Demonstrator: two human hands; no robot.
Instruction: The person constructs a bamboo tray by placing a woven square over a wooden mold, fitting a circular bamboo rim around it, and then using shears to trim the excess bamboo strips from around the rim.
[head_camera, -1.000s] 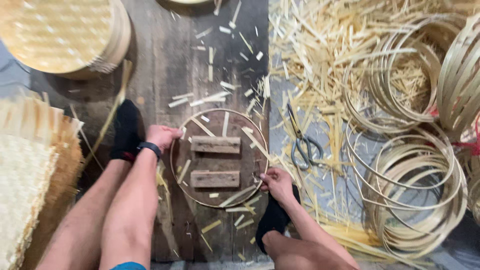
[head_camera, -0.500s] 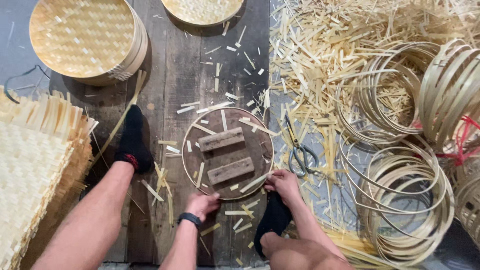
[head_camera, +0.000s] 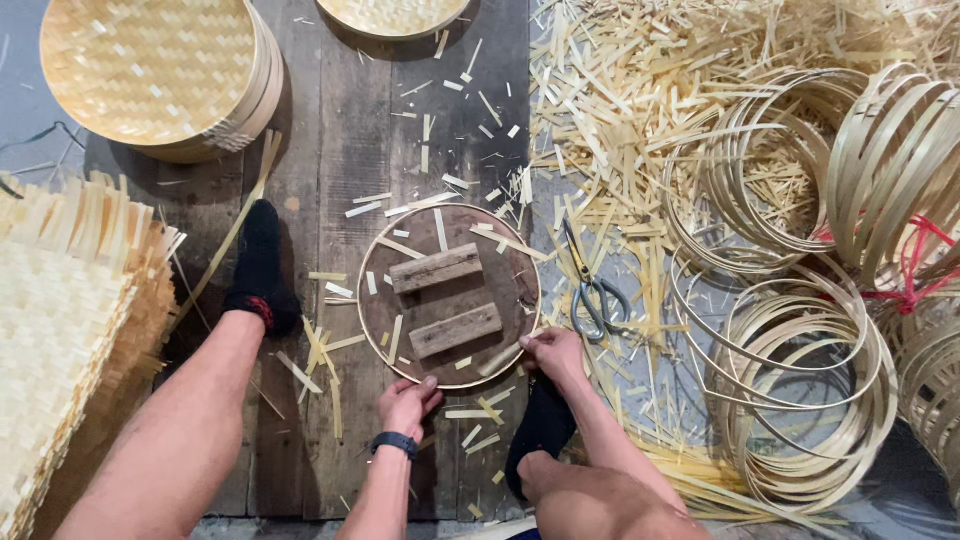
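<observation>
Looking straight down at someone sitting on a wooden plank floor (head_camera: 340, 150), legs out, black socks on both feet. Between the feet sits a round wooden board (head_camera: 450, 296) with a thin bamboo hoop (head_camera: 536, 300) fitted around its edge, and two small wooden blocks (head_camera: 445, 298) lie on top of the board, one above the other, both a bit tilted.

The left hand (head_camera: 405, 402) is at the near edge of the board, fingers curled and pressing on the hoop's rim, a dark watch band on the wrist. The right hand (head_camera: 553, 352) is on the near right edge, fingers pinched shut on the hoop there. So both hands are closed down on that same ring, not spread open.

Just right of the board lies a pair of scissors (head_camera: 592, 290), handles toward the person, on a mess of bamboo scraps (head_camera: 620, 110). Further right there are piles of loose bamboo rings (head_camera: 800, 390), some tied with red string (head_camera: 915, 265). Top left is a stack of woven round trays (head_camera: 160, 75), and along the left edge a pile of woven bamboo mats (head_camera: 50, 330) with frayed ends.
</observation>
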